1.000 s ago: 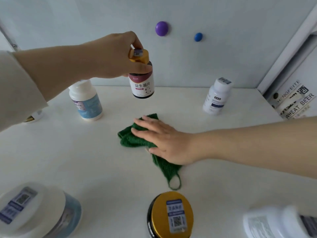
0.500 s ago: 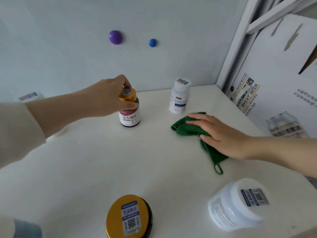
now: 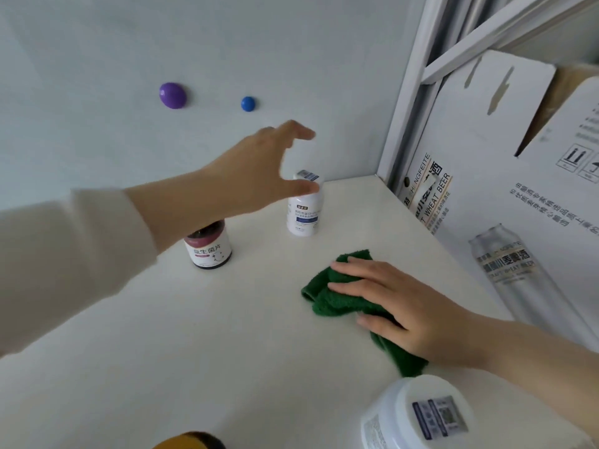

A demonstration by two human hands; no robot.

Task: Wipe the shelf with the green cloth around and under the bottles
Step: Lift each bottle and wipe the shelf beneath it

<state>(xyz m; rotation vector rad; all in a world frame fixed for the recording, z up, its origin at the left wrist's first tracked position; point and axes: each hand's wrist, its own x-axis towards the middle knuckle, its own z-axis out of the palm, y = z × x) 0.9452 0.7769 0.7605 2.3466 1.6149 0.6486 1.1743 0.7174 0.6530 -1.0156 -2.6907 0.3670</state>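
My left hand (image 3: 259, 176) hovers, grip spread empty, over the small white plastic bottle (image 3: 304, 212), I judge to lift it; my right hand (image 3: 398, 306) presses the crumpled green cloth (image 3: 327, 296) flat-fingered onto the white shelf (image 3: 194, 335).

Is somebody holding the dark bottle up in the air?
No, the dark bottle stands on the shelf, and the left hand is open, beyond it, near the white bottle.

Purple knob (image 3: 172, 95), blue knob (image 3: 248, 103), white beer carton (image 3: 479, 131).
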